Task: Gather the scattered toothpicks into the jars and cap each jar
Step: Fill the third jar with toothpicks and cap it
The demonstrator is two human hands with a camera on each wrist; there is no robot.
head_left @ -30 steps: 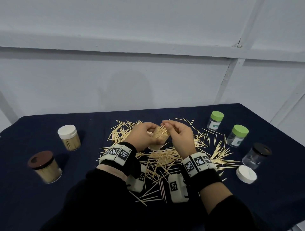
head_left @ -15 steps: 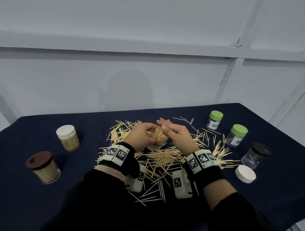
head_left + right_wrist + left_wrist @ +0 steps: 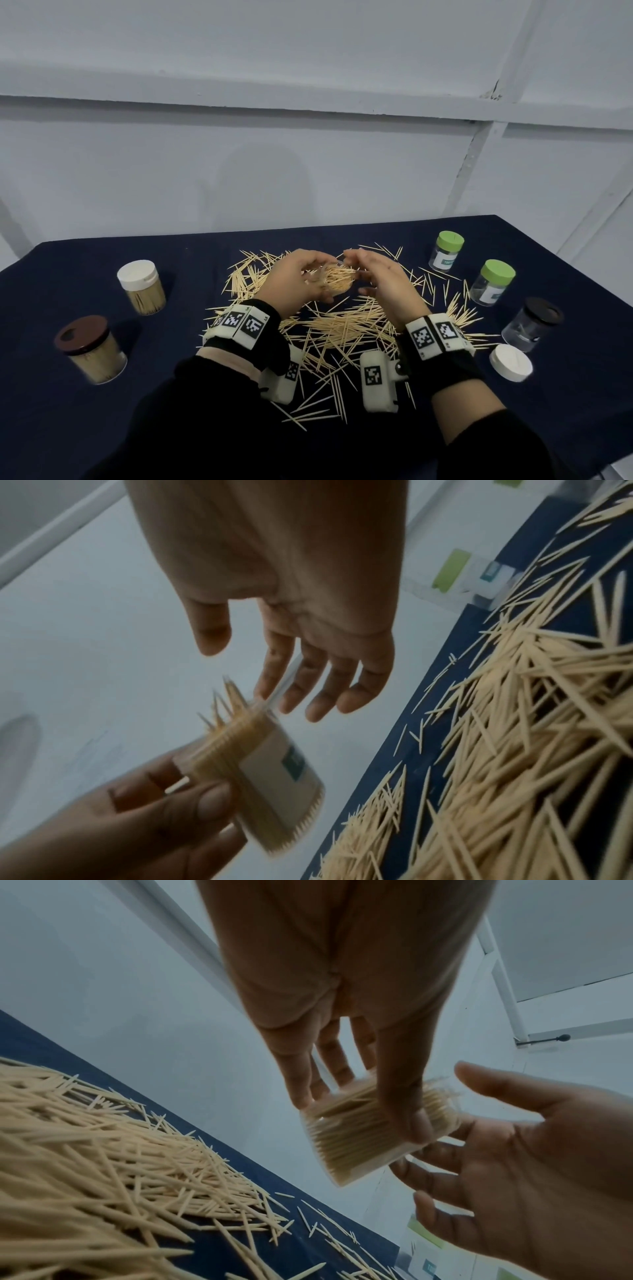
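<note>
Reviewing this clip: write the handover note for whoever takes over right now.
Left hand grips the open, nearly full jar, tilted above the table. Right hand is open beside its mouth, holding nothing.
Done: two filled, capped jars at left, white-lidded jar and brown-lidded jar.
Left: cap the held jar, likely with the loose white lid; three jars at right look empty; the toothpick pile remains scattered.
</note>
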